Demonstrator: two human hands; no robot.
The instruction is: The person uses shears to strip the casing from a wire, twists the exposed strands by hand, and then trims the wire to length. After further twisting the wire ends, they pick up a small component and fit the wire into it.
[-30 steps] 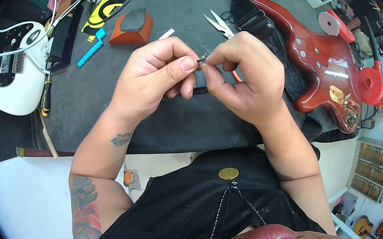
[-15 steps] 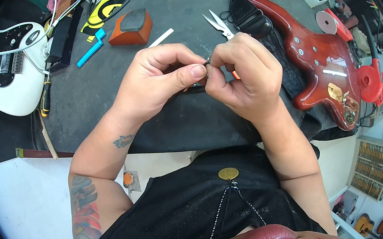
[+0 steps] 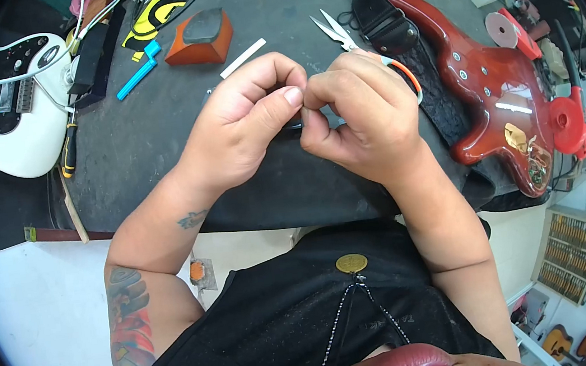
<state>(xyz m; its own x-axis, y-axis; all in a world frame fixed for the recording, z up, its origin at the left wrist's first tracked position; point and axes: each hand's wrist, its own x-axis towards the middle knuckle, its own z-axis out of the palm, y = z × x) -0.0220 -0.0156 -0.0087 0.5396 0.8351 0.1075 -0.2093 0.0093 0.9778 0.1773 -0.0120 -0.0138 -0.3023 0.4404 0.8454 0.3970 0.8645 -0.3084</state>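
Note:
My left hand point(image 3: 246, 119) and my right hand point(image 3: 364, 110) meet over the dark work mat point(image 3: 287, 191), fingertips pinched together and touching. Whatever small thing is between them is hidden by the fingers. Partly under my right hand lie scissors point(image 3: 335, 32) with orange-and-grey handles, blades pointing away. Just beyond my left hand is a short white strip point(image 3: 244, 58). Farther off stand an orange block with a dark grey top point(image 3: 198, 38) and a blue crank-shaped tool point(image 3: 143, 71). A black leather pouch point(image 3: 382, 17) rests beyond my right hand.
A red guitar body point(image 3: 480, 82) fills the right side, beside a red tape dispenser point(image 3: 565, 127). At the left lie a white electric guitar point(image 3: 17, 106) and a yellow-black screwdriver point(image 3: 71, 147). Cables point(image 3: 91, 25) tangle at the back left. The bench's front edge runs close to my body.
Both hands have shifted slightly left, uncovering more of the scissors' handle. A small dark thing seen between my fingertips earlier is now hidden.

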